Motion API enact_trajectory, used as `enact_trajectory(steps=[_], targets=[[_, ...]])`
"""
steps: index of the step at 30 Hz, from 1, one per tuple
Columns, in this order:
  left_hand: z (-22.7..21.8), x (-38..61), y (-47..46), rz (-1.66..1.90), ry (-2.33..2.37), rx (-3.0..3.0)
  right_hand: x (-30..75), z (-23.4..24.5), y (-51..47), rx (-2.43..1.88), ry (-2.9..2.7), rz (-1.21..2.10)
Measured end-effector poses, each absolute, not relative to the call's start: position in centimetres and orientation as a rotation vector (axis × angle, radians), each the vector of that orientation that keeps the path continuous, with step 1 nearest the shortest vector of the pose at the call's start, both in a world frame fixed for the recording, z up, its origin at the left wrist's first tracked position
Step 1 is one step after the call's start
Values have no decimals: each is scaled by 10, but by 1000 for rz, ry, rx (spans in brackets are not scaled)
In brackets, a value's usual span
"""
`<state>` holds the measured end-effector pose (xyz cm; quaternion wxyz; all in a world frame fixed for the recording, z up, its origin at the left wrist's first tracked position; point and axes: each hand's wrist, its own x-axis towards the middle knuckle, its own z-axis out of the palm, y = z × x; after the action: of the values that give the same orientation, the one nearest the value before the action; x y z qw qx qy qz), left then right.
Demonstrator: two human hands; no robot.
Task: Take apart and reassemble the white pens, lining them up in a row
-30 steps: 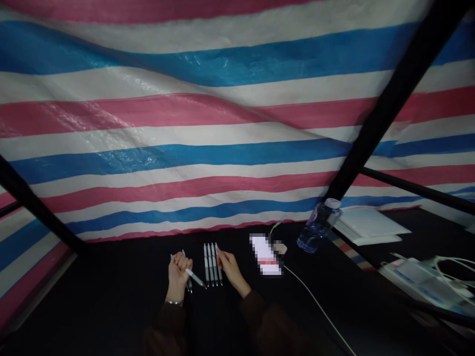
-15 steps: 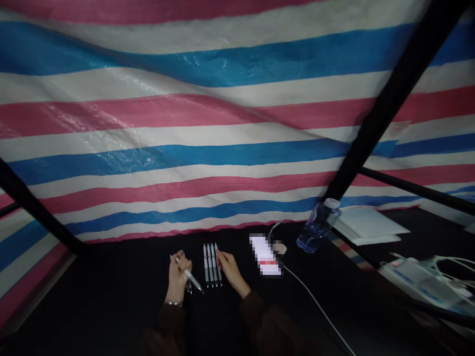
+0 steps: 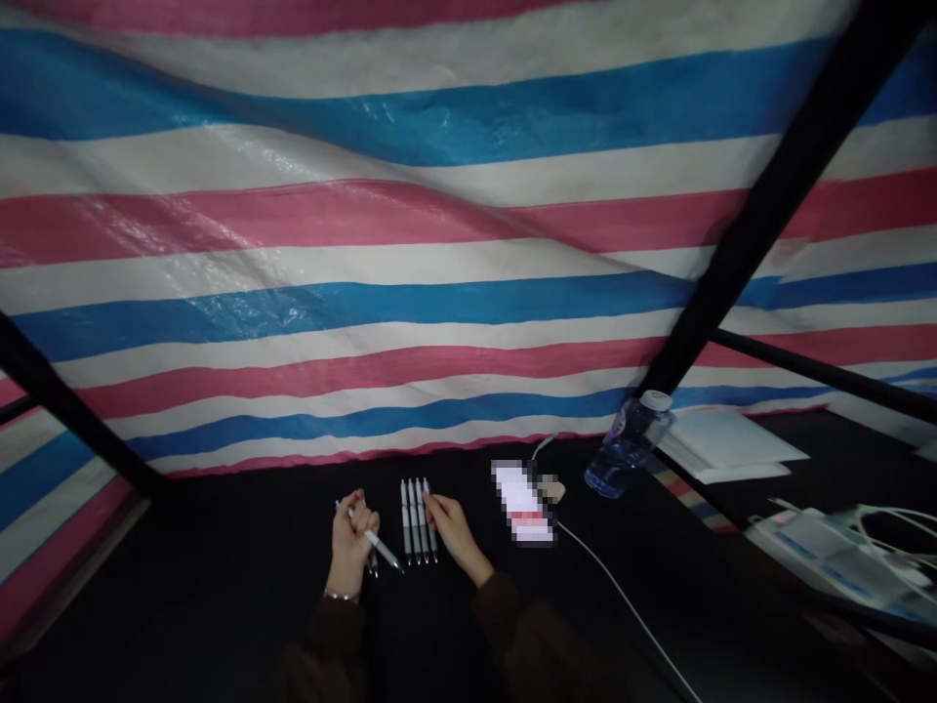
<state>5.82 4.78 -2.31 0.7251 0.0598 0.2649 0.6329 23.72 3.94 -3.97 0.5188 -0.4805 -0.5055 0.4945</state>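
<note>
The pen [image 3: 385, 551] sits in the left hand [image 3: 349, 539], crossing it on a slant. Its far end pokes out above the knuckles to the left, and its near end points down and right toward the row [image 3: 416, 522]. The tip stops just short of the row's leftmost pen. The left hand is closed around the pen, fingers curled over the barrel, with the back of the hand facing the camera. It rests low on the black table [image 3: 220, 576], the wrist straight, a thin bracelet [image 3: 341, 595] on it and a dark sleeve behind.

The row is four white pens lying side by side, touching or nearly so, all pointing away from the person, between the two hands. The right hand [image 3: 455, 530] lies on the table just right of the row, angled in from the lower right. Its fingers are loosely bent and its fingertips [image 3: 430, 503] touch the far end of the rightmost pen. Whether they pinch that pen or only rest on it cannot be told.

Right of that hand lies a phone [image 3: 524, 503] with a white cable [image 3: 622, 596] running toward the near edge. Farther right are a clear bottle [image 3: 631, 444] and white papers [image 3: 724, 441]. A striped tarp [image 3: 439, 244] hangs behind, crossed by a black pole [image 3: 768, 195].
</note>
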Motion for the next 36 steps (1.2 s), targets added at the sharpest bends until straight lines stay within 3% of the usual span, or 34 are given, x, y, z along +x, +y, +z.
enact_trajectory(steps=[36], targets=[[-17, 60, 42, 1421, 498, -18, 237, -45, 42, -1147, -1243, 1169]])
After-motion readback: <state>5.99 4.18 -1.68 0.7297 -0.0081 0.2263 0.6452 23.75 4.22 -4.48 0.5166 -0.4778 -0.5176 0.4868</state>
